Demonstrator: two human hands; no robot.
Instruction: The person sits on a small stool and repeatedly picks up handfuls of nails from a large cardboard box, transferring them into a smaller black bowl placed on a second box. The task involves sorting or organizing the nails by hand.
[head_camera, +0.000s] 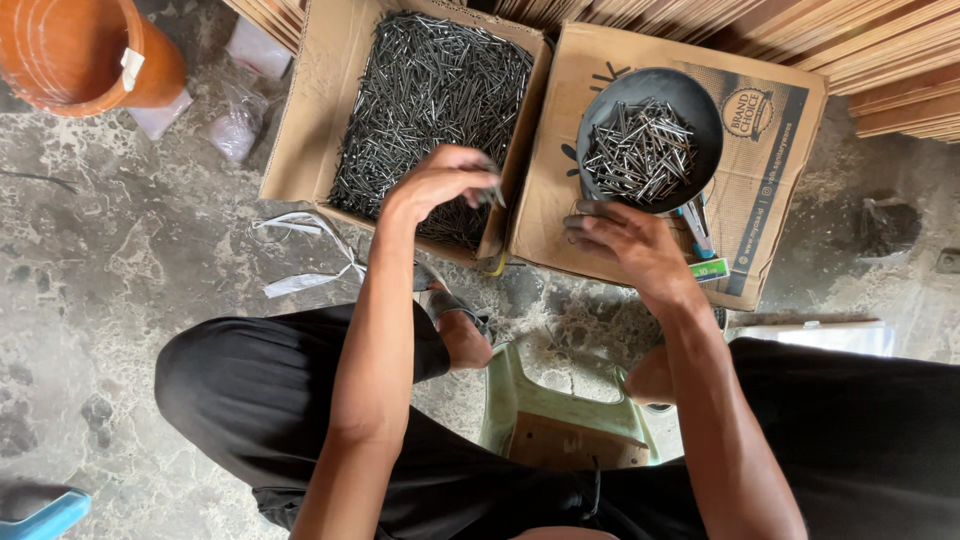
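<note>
Head view: nails (494, 190) seem pinched in the left hand (440, 183) fingers above the open nail box (300, 120); the right hand (625, 243), fingers spread, steadies the dark bowl (650, 90) rightward.

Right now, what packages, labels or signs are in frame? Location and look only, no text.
Open cardboard box: top centre, brown, full of dark nails; left hand over it, pinching a few.
Closed cardboard box: right of it, brown, dark blue printed panel with a round emblem; carries a black bowl of nails, right hand at its rim.
Small green label: on the closed box's near edge.
White tag: on the orange bucket, top left.
</note>
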